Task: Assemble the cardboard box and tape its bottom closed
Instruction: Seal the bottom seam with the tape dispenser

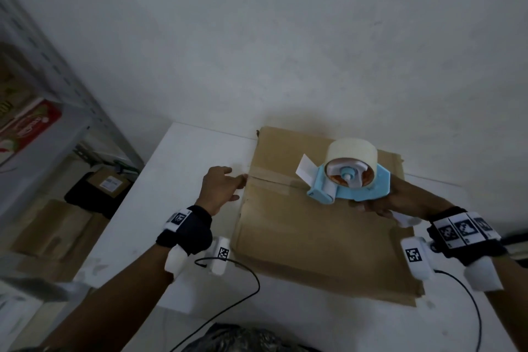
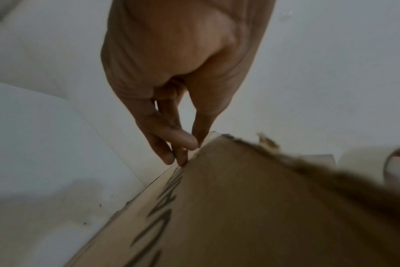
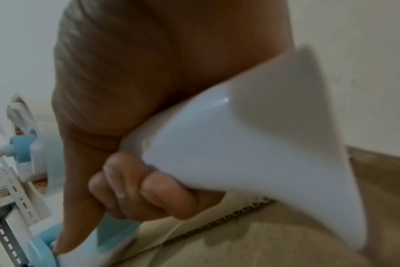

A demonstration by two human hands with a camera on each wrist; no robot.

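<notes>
Head: cardboard box lay on the desk; right hand at 3 o'clock held the tape dispenser on its seam. Left wrist: left hand, fingers straight, touched the box edge. Right wrist: fingers curled round the white handle.

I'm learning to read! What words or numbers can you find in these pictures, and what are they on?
Cardboard box: big dark letters along its side, cut off and blurred, not readable.
Red package on the shelf: writing too blurred to read.
Wrist bands: black-and-white square code marks, no words.
Nothing else shows any text.
</notes>
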